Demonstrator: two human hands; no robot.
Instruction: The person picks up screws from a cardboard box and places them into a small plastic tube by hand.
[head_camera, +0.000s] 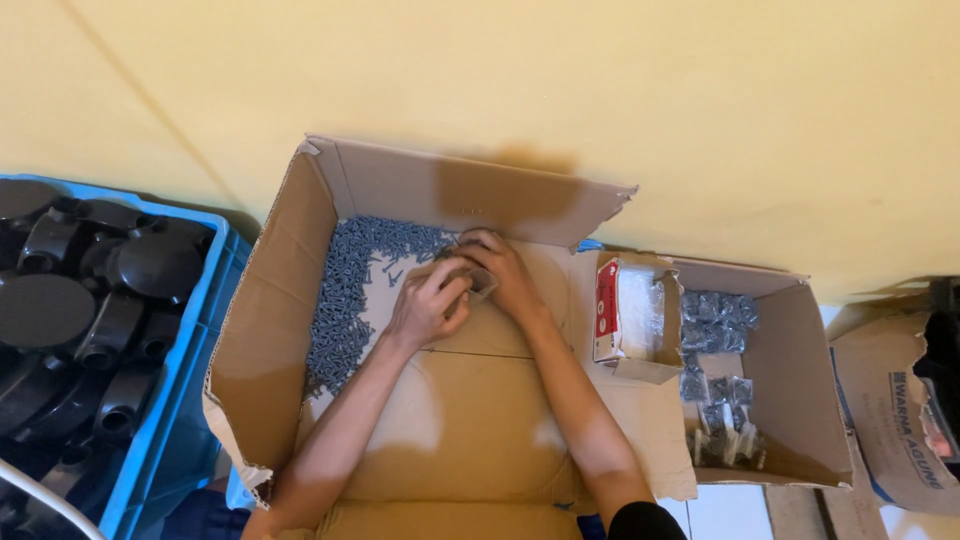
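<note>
Both my hands are inside a large open cardboard box that holds a heap of small grey screws along its left and back sides. My left hand and my right hand meet near the back of the box, fingers curled together around a small clear plastic bag. The bag is mostly hidden by my fingers, and I cannot tell what is in it. The screw heap lies just left of my hands.
A blue crate of black plastic parts stands at the left. To the right, a smaller cardboard box holds several filled clear bags, with a small red-and-white carton of bags at its left end. Another carton sits far right.
</note>
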